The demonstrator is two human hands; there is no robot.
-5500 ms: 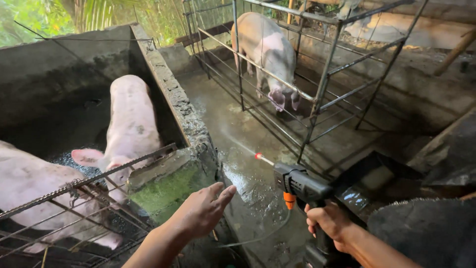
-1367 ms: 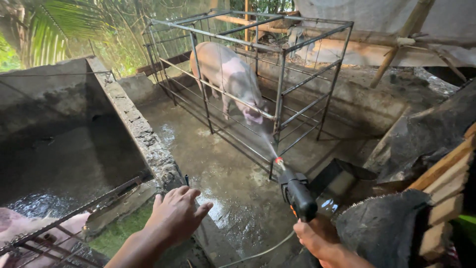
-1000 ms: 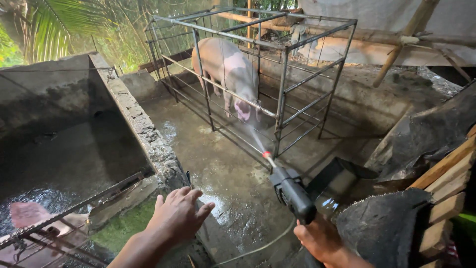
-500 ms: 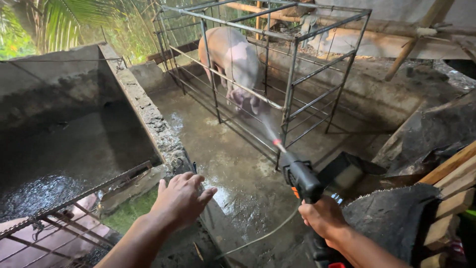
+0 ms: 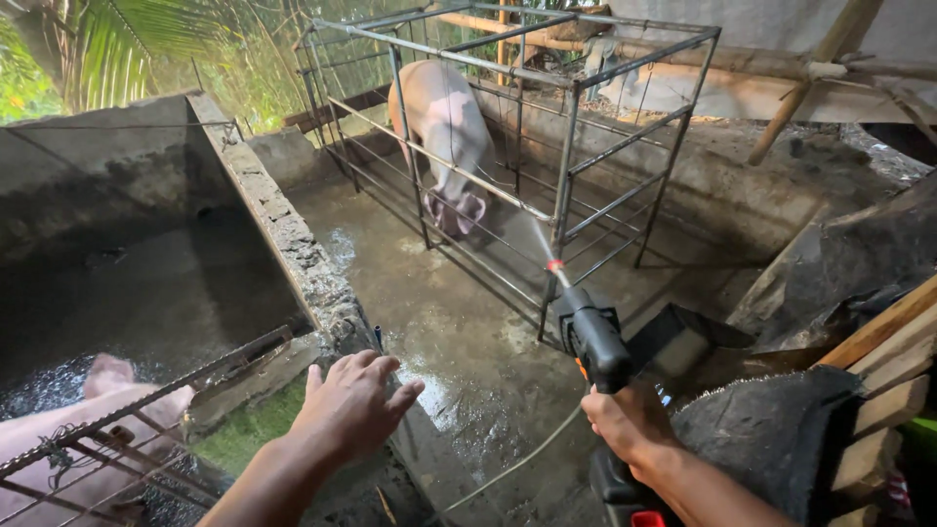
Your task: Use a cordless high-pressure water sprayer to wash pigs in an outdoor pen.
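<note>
My right hand (image 5: 632,425) grips the handle of a black spray gun (image 5: 590,335) with an orange trigger and a red nozzle tip; its jet points up and away at a pink pig (image 5: 444,132) inside a metal-bar cage (image 5: 566,146). The pig stands with its head lowered toward the cage's near side. My left hand (image 5: 353,405) rests palm down, fingers spread, on the near end of a rough concrete wall (image 5: 293,244). A thin hose (image 5: 517,464) trails from the gun across the wet floor.
Left of the wall is a sunken concrete pen with another pink pig (image 5: 88,420) behind a rusty bar gate (image 5: 146,410). Wet concrete floor (image 5: 459,342) lies between wall and cage. Dark sheeting (image 5: 781,439) and wooden planks (image 5: 878,371) crowd the right side.
The gun's nozzle swung from the floor by the cage up toward the caged pig, which lowered its head. The left-pen pigs shifted toward the lower left. My left hand stayed on the wall.
</note>
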